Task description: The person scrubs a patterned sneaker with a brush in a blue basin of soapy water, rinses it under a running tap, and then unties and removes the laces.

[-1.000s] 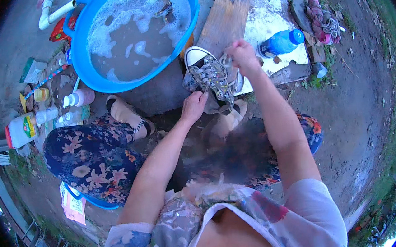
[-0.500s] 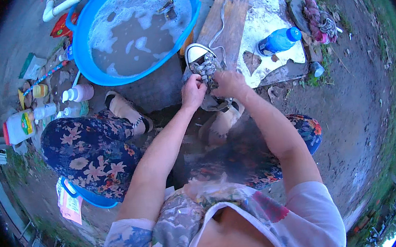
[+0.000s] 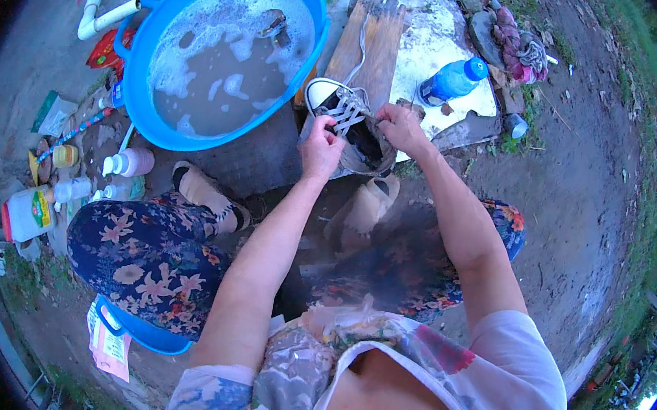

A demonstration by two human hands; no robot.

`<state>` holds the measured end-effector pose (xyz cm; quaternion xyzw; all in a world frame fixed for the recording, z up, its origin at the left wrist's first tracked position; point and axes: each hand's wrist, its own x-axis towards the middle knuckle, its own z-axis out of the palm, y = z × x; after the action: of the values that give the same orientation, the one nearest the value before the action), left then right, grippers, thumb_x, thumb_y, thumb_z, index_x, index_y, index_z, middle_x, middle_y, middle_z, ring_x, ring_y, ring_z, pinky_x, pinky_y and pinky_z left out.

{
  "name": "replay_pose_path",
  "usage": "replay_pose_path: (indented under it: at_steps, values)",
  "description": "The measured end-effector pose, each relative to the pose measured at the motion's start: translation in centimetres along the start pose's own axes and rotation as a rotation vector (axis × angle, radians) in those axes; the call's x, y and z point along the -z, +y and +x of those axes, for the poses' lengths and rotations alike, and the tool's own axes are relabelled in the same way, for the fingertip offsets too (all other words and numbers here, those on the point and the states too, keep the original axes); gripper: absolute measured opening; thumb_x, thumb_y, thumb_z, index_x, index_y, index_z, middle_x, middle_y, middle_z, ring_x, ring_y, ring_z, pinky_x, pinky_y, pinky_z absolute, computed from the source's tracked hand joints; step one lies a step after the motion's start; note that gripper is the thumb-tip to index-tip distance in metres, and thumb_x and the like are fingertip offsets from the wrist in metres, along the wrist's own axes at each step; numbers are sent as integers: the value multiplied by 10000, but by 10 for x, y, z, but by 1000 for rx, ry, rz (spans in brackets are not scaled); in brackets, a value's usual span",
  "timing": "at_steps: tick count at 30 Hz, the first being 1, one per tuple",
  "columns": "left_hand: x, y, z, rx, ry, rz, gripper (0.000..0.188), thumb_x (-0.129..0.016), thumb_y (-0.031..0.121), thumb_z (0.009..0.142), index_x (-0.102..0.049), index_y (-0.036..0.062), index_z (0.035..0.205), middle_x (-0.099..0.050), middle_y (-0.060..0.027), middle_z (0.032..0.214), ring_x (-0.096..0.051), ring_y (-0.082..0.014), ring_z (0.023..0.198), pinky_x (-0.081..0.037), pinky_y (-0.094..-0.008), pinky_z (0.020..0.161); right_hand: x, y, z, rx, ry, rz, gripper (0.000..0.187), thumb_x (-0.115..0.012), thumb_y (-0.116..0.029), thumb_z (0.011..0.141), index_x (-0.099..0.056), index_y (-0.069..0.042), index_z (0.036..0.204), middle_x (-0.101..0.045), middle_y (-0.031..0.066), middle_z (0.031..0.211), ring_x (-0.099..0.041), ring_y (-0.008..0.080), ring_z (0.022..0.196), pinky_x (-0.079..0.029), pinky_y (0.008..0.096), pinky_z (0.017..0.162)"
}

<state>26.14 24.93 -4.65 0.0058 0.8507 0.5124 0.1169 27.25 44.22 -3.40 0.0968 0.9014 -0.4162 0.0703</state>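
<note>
Both hands pinch the sneaker [image 3: 344, 120]: my left hand [image 3: 321, 149] steadies its side, my right hand [image 3: 400, 125] grips its laces, at the wooden board's [image 3: 372, 39] near edge.

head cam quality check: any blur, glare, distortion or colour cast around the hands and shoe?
Head view: strong fisheye, black rim, the plank edges bow; bluish cast, soft even light, no hard shadows. Left hand, right hand and the sneaker are fairly sharp; a smoky smear blurs the lap below. Mild glare on the basin foam.

Dark white-toed laced sneaker [image 3: 344, 124] on ground
</note>
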Motion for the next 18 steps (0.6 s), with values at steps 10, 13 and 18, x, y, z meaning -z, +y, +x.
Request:
replay_pose_path:
  at_steps: [10,13,18]
  values:
    - [35,-4,19,-583,-208,145,76,-621,71,748,-563,45,791,-521,-78,909,-553,-208,723,-460,-313,638,-3,22,5,-230,59,83,226,-554,-157,735,-649,-43,905,-650,189,853,-626,325,844,-476,394,756]
    - [48,-19,6,-417,-118,259,103,-610,48,730,-576,46,828,-536,-76,941,-551,-161,696,-462,-288,619,-6,14,5,-272,25,113,238,-551,-169,736,-653,-42,909,-651,188,856,-626,323,850,-475,393,763]
    - [12,40,14,-416,-137,399,206,-658,230,754,-586,93,891,-534,-98,1013,-594,-312,864,-489,-423,704,3,5,4,-210,-27,96,271,-542,-194,741,-657,-39,931,-653,189,861,-628,313,853,-471,386,775]
